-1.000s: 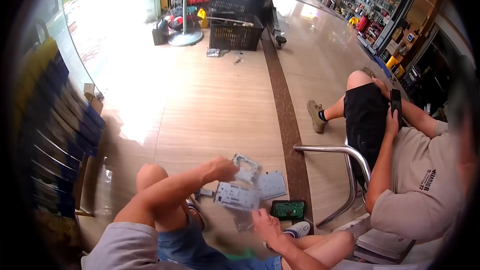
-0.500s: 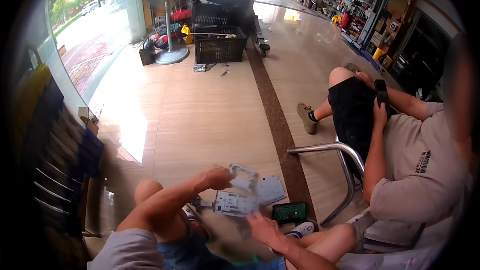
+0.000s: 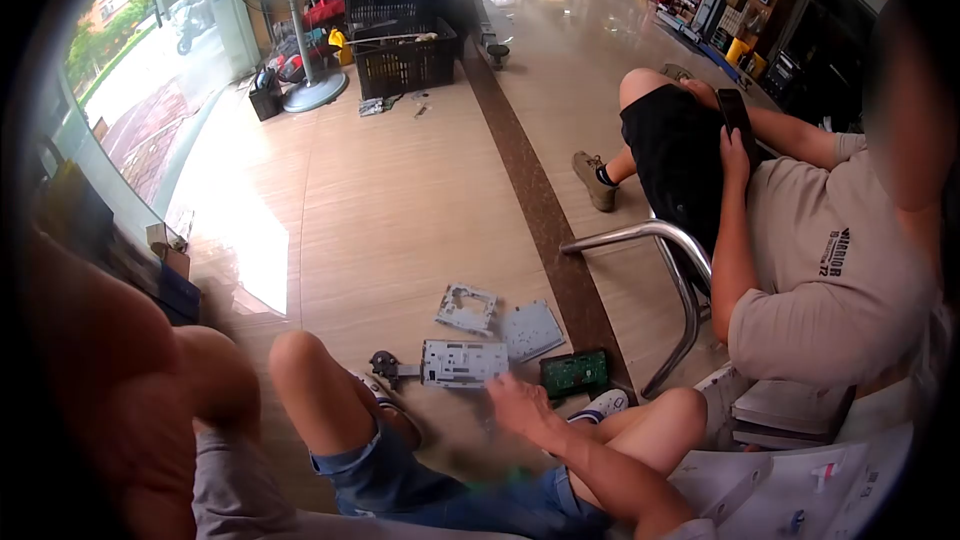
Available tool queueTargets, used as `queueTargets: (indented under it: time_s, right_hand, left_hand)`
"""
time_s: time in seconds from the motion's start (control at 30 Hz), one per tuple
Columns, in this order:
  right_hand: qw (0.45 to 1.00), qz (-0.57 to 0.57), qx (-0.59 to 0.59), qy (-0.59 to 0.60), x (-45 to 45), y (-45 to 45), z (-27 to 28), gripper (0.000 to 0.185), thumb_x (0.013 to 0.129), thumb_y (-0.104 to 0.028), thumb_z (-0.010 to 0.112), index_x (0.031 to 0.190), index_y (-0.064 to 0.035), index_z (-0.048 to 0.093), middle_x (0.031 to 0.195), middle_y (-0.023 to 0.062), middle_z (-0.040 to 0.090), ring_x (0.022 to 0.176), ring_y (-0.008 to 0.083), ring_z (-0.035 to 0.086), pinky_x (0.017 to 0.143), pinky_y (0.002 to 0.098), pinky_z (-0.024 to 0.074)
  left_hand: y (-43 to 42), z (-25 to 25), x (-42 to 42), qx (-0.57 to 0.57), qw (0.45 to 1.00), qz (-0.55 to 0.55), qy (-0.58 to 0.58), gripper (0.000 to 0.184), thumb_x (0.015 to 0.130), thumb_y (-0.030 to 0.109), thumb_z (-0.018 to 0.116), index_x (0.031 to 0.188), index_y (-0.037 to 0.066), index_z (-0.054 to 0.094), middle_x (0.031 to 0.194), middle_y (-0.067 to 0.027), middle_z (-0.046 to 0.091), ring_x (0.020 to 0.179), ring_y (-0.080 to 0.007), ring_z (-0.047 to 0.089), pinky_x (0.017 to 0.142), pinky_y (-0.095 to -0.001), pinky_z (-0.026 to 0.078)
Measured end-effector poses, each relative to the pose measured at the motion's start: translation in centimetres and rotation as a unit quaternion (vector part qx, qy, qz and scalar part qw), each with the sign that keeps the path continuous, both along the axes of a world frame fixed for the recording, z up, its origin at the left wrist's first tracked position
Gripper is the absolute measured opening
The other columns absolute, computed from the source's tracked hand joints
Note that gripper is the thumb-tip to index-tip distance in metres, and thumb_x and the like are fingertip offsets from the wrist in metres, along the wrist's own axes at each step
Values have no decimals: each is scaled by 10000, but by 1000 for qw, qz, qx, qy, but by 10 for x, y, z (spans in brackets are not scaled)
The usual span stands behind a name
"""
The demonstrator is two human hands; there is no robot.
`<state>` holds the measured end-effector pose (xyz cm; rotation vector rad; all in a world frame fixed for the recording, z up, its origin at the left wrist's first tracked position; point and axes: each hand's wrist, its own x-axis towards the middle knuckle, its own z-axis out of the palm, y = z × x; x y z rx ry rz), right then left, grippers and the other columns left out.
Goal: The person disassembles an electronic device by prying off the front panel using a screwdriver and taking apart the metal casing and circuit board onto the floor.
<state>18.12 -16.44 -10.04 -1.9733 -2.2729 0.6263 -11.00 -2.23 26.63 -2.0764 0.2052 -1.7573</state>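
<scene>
My right hand [image 3: 520, 406], blurred, is at the lower right corner of a silvery slotted metal chassis [image 3: 463, 363] on the floor. Its fingers look curled; what they hold, if anything, is too smeared to name. My left forearm [image 3: 100, 380] is raised large and close along the left edge, its hand out of sight. A cut-out metal frame [image 3: 467, 308] lies just beyond the chassis, beside a flat grey metal plate [image 3: 532, 330]. Right of my hand is a green circuit board [image 3: 575, 372] in a dark surround. A small black part [image 3: 385, 368] adjoins the chassis's left end.
At my right a person in a beige shirt [image 3: 800, 250] sits holding a phone [image 3: 734, 112], beside a bent chrome chair tube [image 3: 690, 290]. Ahead stand a floor fan [image 3: 315, 90] and black crates [image 3: 405, 68]. My white shoes flank the parts.
My left hand has let go of the cut-out metal frame and lifted out of view toward me. The frame now lies flat. My right hand stays by the chassis corner; the view has tilted down.
</scene>
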Motion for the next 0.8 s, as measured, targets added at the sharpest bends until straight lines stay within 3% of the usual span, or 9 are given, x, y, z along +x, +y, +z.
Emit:
queueTargets:
  time_s: [0.17, 0.3, 0.37, 0.43, 0.5, 0.57, 0.67, 0.8]
  right_hand:
    - [1000, -3, -10, 9, -7, 2, 1, 247, 804, -98, 624, 1041, -68, 562, 1018, 180, 590, 874, 391, 679, 720, 549, 548]
    - [999, 16, 42, 11, -4, -3, -2, 210, 819, -130, 602, 1017, -68, 572, 978, 183, 593, 813, 390, 677, 670, 543, 541]
    - [1000, -5, 28, -5, -4, 0, -13, 206, 826, -122, 571, 1031, -101, 586, 987, 188, 602, 820, 444, 660, 724, 566, 529]
    - [1000, -14, 1, 28, -5, 1, -6, 216, 815, -128, 580, 1029, -105, 592, 990, 195, 597, 809, 447, 663, 687, 558, 539]
    - [1000, -2, -18, -22, -2, -2, -23, 219, 819, -130, 583, 1037, -108, 589, 997, 205, 598, 829, 453, 668, 681, 552, 547]
    - [999, -4, -46, -7, -11, -2, 5, 389, 818, -196, 600, 1203, -143, 621, 1080, 193, 638, 868, 411, 673, 720, 580, 552]
    - [997, -4, 30, -75, -12, -7, 10, 290, 825, -158, 542, 1081, -115, 672, 1034, 182, 652, 816, 388, 681, 696, 519, 561]
    - [999, 3, 29, -42, -8, -3, 7, 281, 824, -156, 540, 1066, -110, 674, 1023, 185, 654, 814, 388, 680, 699, 516, 561]
  left_hand:
    - [-14, 26, 6, 43, 995, 61, 69, 819, 787, 486, 799, 1371, -5, 502, 1289, -245, 560, 1117, -341, 583, 959, -458, 460]
    - [-17, 23, 3, 27, 995, 74, 67, 803, 789, 474, 800, 1366, -1, 506, 1280, -237, 564, 1101, -335, 588, 944, -454, 465]
    - [-20, 21, -1, 27, 994, 85, 60, 795, 790, 468, 800, 1363, 2, 508, 1275, -234, 566, 1093, -332, 590, 936, -452, 468]
    - [-19, 16, 0, -2, 993, 94, 70, 787, 791, 462, 800, 1361, 4, 510, 1271, -230, 568, 1085, -328, 593, 929, -450, 471]
    - [-18, 7, 3, -12, 993, 97, 60, 779, 792, 456, 800, 1358, 6, 512, 1266, -226, 570, 1077, -325, 595, 921, -448, 473]
    - [-16, 3, 6, -26, 992, 98, 68, 771, 793, 451, 801, 1356, 8, 513, 1262, -222, 572, 1069, -322, 597, 913, -447, 476]
    - [-14, -5, 10, -45, 991, 106, 69, 759, 795, 442, 801, 1352, 12, 516, 1255, -217, 576, 1057, -317, 601, 902, -444, 480]
    - [-15, -11, 14, -64, 989, 113, 72, 743, 797, 430, 801, 1347, 16, 520, 1246, -209, 580, 1041, -311, 606, 886, -440, 485]
